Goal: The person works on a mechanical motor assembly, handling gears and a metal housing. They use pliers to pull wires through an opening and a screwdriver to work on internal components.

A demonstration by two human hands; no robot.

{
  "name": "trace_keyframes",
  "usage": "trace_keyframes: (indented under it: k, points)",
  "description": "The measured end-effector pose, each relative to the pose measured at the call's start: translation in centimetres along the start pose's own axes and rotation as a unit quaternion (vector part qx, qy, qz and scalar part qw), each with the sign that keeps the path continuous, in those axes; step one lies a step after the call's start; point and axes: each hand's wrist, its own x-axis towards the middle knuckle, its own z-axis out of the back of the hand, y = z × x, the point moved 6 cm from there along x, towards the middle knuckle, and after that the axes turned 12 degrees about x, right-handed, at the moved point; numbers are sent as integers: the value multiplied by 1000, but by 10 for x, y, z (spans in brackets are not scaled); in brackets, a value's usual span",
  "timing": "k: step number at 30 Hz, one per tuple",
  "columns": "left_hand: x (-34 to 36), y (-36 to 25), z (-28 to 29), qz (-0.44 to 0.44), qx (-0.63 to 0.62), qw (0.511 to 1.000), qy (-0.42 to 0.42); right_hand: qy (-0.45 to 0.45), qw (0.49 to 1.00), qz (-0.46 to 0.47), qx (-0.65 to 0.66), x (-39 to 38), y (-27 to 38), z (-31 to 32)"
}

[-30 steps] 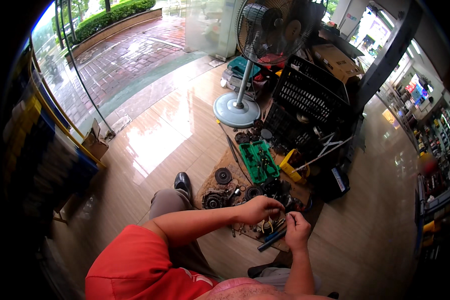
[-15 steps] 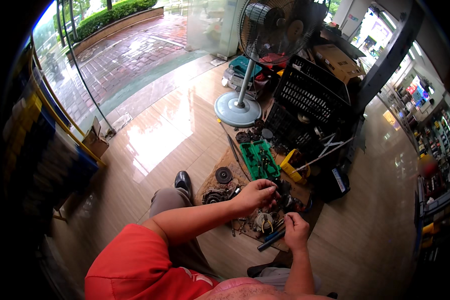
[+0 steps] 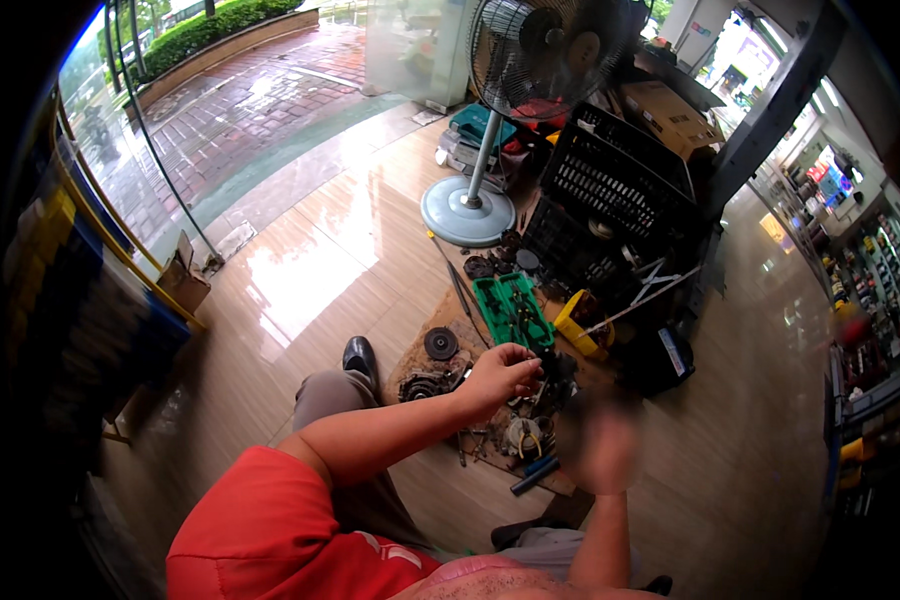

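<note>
Being held just below frame centre: left hand (image 3: 500, 379), fingertips drawn together; whether anything is pinched cannot be told. Right hand (image 3: 608, 455), lower right of centre, is blurred; grip cannot be told. Round part with yellow wires (image 3: 522, 437) is seen below left hand, on brown mat (image 3: 448, 314). Green case (image 3: 485, 291) is laid open above.

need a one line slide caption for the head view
Left hand hovers over scattered mechanical parts near an open green case; the right hand is a blur.
</note>
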Motion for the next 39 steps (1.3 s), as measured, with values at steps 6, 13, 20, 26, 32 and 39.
trace_keyframes:
  k: [6, 13, 20, 26, 32, 39]
  points:
    - [-12, 2, -14, -86, 235, 968, 19, -68, 981, -118, 138, 1, 10, 4]
    - [-28, 16, -41, -95, 251, 951, 154, -6, 986, 60, 152, 6, 72, -14]
    - [-27, 18, -40, -66, 214, 959, 172, 71, 989, -32, 129, -6, 62, -18]
    - [-28, 21, -37, -92, 260, 952, 131, -6, 955, -120, 272, -3, 55, -16]
    - [-34, 4, -37, -112, 257, 957, 70, -22, 965, -83, 249, 1, 60, -9]
    - [-22, 0, -21, -159, 242, 957, -7, -37, 976, -15, 213, 2, 58, -13]
